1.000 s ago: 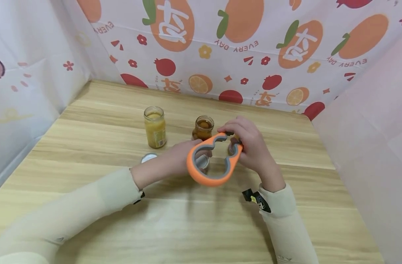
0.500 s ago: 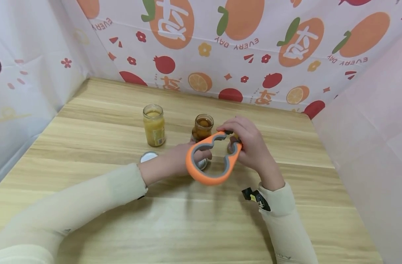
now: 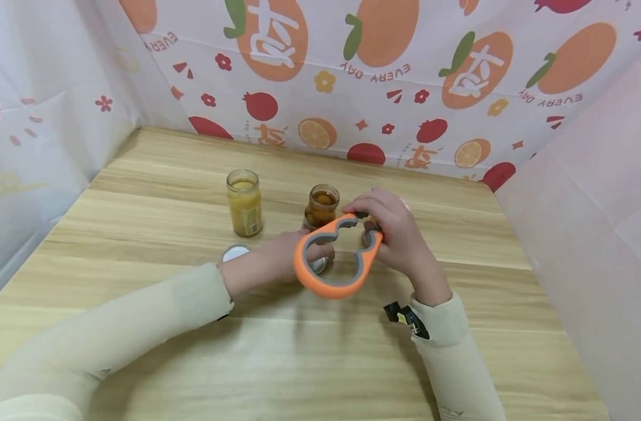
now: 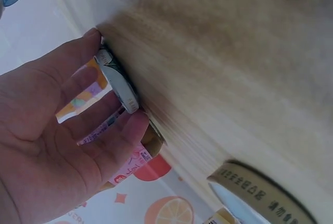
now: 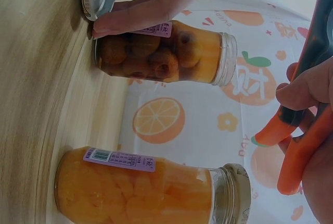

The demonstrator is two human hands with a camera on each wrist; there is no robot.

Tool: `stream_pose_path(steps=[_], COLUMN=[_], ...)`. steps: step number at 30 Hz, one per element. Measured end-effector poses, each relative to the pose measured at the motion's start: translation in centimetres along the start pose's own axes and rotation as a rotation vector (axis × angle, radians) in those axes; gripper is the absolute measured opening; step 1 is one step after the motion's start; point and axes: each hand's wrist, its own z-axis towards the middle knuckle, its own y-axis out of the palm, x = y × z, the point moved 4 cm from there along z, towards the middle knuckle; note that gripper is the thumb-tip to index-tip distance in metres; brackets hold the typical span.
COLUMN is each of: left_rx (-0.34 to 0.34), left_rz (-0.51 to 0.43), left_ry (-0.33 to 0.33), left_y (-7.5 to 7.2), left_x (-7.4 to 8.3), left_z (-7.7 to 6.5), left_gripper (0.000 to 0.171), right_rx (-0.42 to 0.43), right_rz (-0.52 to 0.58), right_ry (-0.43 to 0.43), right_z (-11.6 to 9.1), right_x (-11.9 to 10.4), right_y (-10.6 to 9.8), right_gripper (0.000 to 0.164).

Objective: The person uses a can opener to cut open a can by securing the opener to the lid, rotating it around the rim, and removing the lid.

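Note:
In the head view my left hand (image 3: 275, 257) is low over the table, its thumb and fingers pinching the edges of a metal jar lid (image 4: 118, 84) at the tabletop. Just behind stands a lidless glass jar of dark round fruit (image 3: 322, 206). My right hand (image 3: 402, 237) grips the handles of an orange jar opener (image 3: 332, 290) with grey inner pads, held in the air. Below it, a lidded jar of orange fruit (image 5: 135, 187) stands upright, mostly hidden in the head view.
A lidless jar of yellow fruit (image 3: 245, 207) stands at the left. Another jar lid (image 3: 235, 252) lies on the wooden table (image 3: 320, 362), close to my left forearm. Fruit-printed cloth (image 3: 326, 52) rises behind the table, with pale cloth at both sides.
The lid in my left hand has gone from tilted to lower and flatter, and more of it is hidden by the fingers. The right hand with the jar opener has hardly moved.

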Motion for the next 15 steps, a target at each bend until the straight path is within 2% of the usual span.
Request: stream_pose_path(steps=[2,6,7,11,13,15], left_rx=[-0.001,-0.006,0.002,0.020,0.029,0.027], left_rz=[-0.061,-0.044,-0.020,0.158,0.271,0.358], left_ry=[0.004,0.075,0.067,-0.043,-0.082,-0.053], left_y=[0.1,0.5,0.4,-0.3,-0.8,-0.9], left_x=[-0.1,-0.2,-0.2,0.2,0.5,0.9], left_z=[0.0,0.6,0.4,-1.3,-2.3,-2.8], left_gripper=[0.049,0.044,0.045,0.062,0.056,0.042], right_rx=[0.005,0.004,0.003,-0.008,-0.008,-0.009], right_rz=[0.002,0.002,0.003,-0.006,-0.009,-0.011], right_ry=[0.000,0.007,0.010,0.013,0.016,0.020], right_z=[0.0,0.0,-0.1,-0.2,-0.2,-0.2], right_x=[0.0,0.0,0.0,0.1,0.2,0.2], right_y=[0.0,0.0,0.0,0.1,0.0,0.0], right_gripper=[0.049,0.049,0.048,0.045,0.045,0.044])
